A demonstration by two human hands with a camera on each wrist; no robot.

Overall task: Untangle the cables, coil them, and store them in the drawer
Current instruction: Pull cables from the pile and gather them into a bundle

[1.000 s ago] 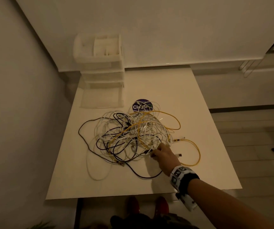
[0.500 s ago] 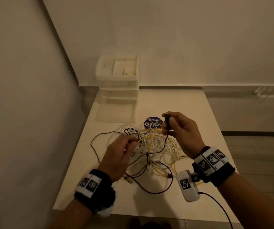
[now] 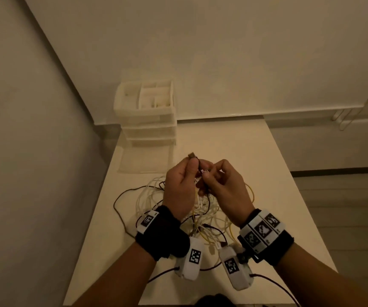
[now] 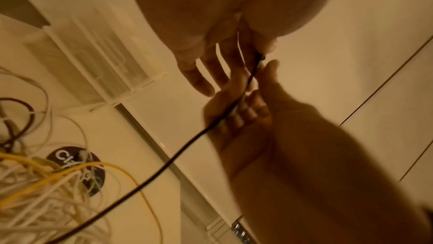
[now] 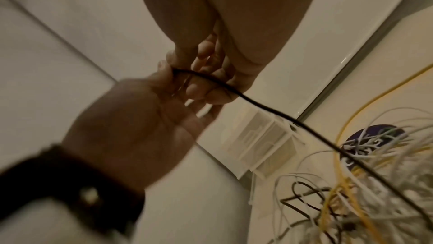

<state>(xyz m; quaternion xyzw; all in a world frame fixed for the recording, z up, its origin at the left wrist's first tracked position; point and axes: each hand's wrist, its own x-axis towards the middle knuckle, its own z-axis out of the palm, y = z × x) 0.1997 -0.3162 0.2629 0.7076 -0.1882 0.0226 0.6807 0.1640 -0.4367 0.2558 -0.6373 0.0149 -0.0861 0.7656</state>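
The left hand pinches the black cable just below its plug; the right hand closes its grip beside it. Untangling has just begun: next, draw it from the tangle on the tabletop, drawer unit behind.

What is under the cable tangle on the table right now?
A dark round sticker with white lettering lies under the cable tangle's far edge, on the table. The hands and cables hide the rest.
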